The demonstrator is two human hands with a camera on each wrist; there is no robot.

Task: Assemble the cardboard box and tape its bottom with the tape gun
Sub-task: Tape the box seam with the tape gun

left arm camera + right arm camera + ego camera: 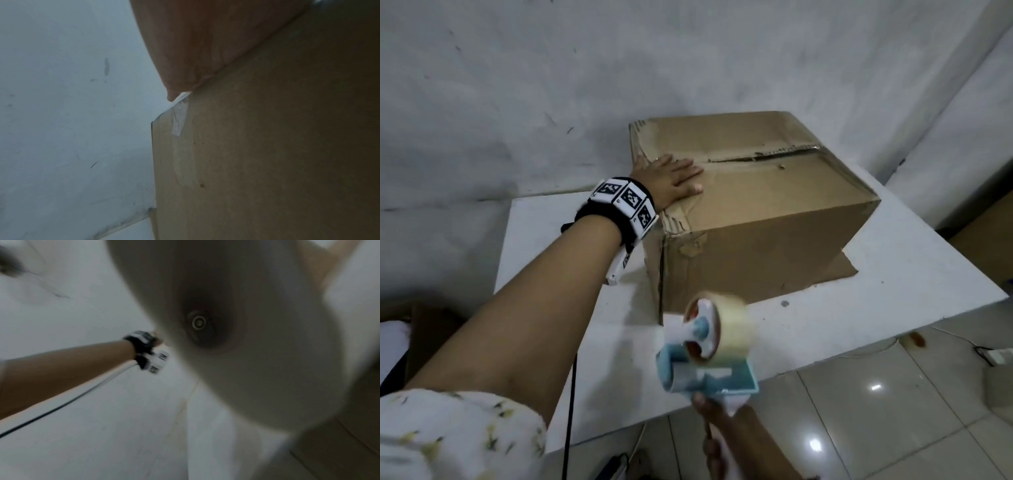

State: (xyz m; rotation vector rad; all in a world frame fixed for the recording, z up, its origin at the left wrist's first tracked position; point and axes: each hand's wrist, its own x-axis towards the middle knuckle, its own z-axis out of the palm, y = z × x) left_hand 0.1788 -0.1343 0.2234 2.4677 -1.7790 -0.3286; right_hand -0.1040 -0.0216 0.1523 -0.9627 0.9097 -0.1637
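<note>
A brown cardboard box (763,212) stands on the white table (893,274), its flaps folded shut on top with a ragged seam across the middle. My left hand (674,180) lies flat with straight fingers on the box's top near its left edge; in the left wrist view the palm (205,40) presses on the cardboard (277,154). My right hand (714,416) grips the handle of a light blue tape gun (707,353) carrying a clear tape roll, held in the air in front of the table's near edge. The blurred tape roll (236,337) fills the right wrist view.
The table stands against a grey-white wall (551,85). One box flap (835,270) sticks out flat on the table at the box's right. A black cable (571,394) hangs from my left wrist. Tiled floor (859,428) lies below, with small items at the right.
</note>
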